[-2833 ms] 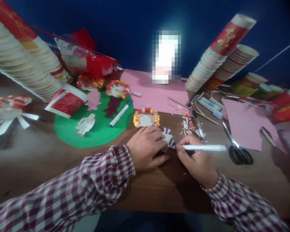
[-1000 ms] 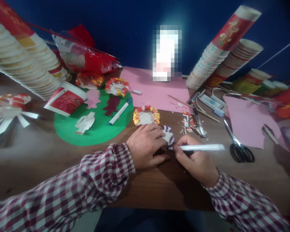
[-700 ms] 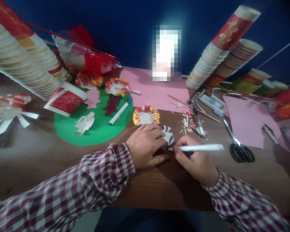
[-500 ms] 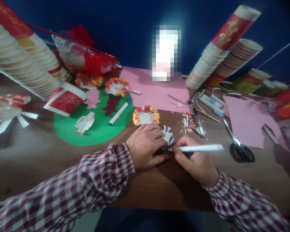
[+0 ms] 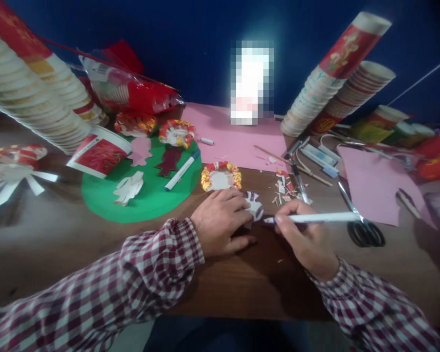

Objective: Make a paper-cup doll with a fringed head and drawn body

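My left hand (image 5: 223, 222) lies flat on the table, fingers spread, its fingertips over a small white paper cutout (image 5: 255, 207) with dark purple marks. Part of the cutout is hidden beneath the fingers. In my right hand (image 5: 308, 239) is a white marker (image 5: 322, 218), held in a pinch with its dark tip pointing left, just right of the cutout and apart from it. Right above my left hand sits a red and yellow paper ring (image 5: 221, 177) with a pale centre.
A green disc (image 5: 150, 205) holds cutouts and a blue-capped marker (image 5: 182, 170). Stacked paper cups (image 5: 326, 78) lean at both sides. Scissors (image 5: 365, 231), paper scraps (image 5: 286, 186), a knife (image 5: 299, 176) and pink sheets (image 5: 370, 186) lie at the right.
My right hand has moved right with the marker, and the marker's tip has come away from the cutout's edge. My left hand has stayed in place.
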`<control>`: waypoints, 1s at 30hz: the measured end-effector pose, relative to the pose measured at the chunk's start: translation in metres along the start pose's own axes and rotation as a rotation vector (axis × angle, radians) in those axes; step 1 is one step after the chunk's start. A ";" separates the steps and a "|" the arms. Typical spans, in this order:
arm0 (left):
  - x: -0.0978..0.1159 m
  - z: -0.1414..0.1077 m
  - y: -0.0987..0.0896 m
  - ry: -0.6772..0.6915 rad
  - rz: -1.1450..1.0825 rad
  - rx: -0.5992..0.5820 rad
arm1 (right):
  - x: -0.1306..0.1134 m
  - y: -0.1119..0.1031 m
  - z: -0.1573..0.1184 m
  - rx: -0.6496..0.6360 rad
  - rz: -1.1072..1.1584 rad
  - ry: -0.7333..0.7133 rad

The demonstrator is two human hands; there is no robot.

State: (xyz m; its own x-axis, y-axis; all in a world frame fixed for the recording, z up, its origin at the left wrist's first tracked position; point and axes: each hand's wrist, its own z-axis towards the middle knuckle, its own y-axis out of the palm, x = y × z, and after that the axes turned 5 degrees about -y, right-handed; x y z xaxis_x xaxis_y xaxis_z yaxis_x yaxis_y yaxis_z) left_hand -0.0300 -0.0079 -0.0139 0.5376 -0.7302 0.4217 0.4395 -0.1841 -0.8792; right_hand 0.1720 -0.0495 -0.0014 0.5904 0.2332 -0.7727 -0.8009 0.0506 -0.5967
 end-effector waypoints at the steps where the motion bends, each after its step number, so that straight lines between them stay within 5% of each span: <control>1: 0.000 0.000 0.000 0.001 -0.001 0.001 | 0.000 -0.001 0.000 0.025 0.011 0.008; 8: -0.001 0.000 0.000 0.013 0.012 -0.002 | 0.000 0.002 -0.002 -0.133 0.041 -0.037; 30: 0.000 0.000 0.000 -0.002 0.009 -0.009 | -0.002 0.002 -0.003 -0.211 -0.077 -0.128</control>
State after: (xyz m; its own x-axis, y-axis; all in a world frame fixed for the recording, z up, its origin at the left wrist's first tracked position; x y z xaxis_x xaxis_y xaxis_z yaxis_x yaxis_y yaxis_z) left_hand -0.0302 -0.0081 -0.0134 0.5429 -0.7304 0.4145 0.4280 -0.1840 -0.8848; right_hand 0.1697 -0.0525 -0.0014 0.6203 0.3580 -0.6978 -0.7078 -0.1277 -0.6947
